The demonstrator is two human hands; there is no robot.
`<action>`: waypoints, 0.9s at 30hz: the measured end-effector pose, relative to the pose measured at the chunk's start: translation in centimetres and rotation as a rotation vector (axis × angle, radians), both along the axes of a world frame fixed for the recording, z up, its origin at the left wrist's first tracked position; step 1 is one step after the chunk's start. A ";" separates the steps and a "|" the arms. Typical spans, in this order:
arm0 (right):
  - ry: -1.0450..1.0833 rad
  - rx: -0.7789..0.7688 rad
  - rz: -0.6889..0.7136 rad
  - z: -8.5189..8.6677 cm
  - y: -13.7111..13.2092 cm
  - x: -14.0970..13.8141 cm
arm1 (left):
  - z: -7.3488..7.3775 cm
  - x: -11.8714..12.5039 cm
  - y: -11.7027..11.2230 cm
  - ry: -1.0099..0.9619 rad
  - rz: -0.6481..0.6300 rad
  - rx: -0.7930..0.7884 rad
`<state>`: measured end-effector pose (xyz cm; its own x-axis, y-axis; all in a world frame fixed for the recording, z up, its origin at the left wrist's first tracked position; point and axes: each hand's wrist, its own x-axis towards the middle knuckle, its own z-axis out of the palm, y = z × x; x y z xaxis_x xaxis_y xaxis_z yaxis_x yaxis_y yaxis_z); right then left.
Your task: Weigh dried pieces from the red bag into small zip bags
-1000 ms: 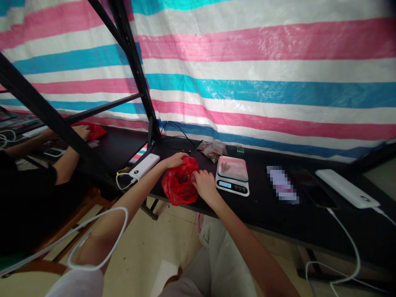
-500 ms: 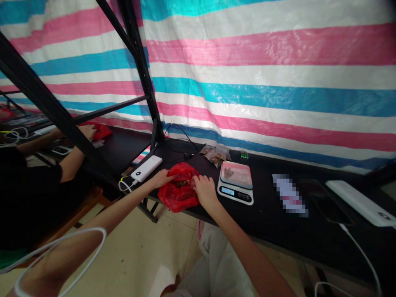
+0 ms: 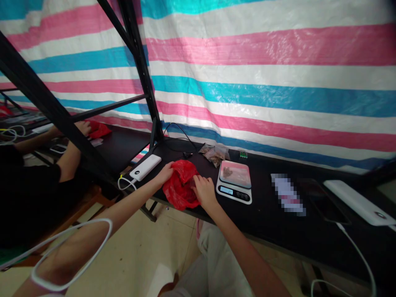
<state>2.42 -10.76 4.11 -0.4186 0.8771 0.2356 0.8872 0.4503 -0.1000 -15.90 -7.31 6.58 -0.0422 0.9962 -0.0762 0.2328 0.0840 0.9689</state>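
A red plastic bag (image 3: 181,185) lies at the front edge of the black table (image 3: 278,222). My left hand (image 3: 166,172) grips its left rim, fingers closed on the plastic. My right hand (image 3: 202,189) pinches the bag's right side. To the right of the bag stands a small digital scale (image 3: 234,181) with a clear packet of brown bits on its pan. Behind the scale lie small clear packets (image 3: 215,152) of brown material.
A white power bank (image 3: 145,167) with a cable lies left of the bag, another (image 3: 355,197) at far right. A dark phone (image 3: 332,202) and a blurred card (image 3: 287,193) lie between. Black frame posts (image 3: 139,70) rise at left. Another person's arm (image 3: 66,159) reaches a red bag (image 3: 98,130) at far left.
The bag's mouth has been drawn together: it stood open showing brown contents, now its top is folded over. My left hand shifted up along the rim.
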 end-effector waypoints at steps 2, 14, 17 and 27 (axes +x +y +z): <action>0.007 -0.007 0.004 -0.1 0.1 0.1 | 0.5 0.6 -0.1 -0.138 0.031 -0.044; 0.096 -0.001 0.069 -0.3 -0.4 0.2 | 0.8 2.6 -3.4 -0.427 0.390 -0.228; 0.094 -0.003 0.077 -0.2 -0.4 0.2 | 1.2 2.8 -3.4 -0.426 0.391 -0.205; 0.142 -0.007 0.020 -0.6 -0.5 0.0 | 3.2 4.3 -3.3 -0.581 0.341 -0.186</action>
<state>2.46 -11.23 3.50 -0.3993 0.8706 0.2874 0.8546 0.4669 -0.2271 -11.63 -10.59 9.78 -0.2510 0.9029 -0.3489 -0.3872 0.2367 0.8911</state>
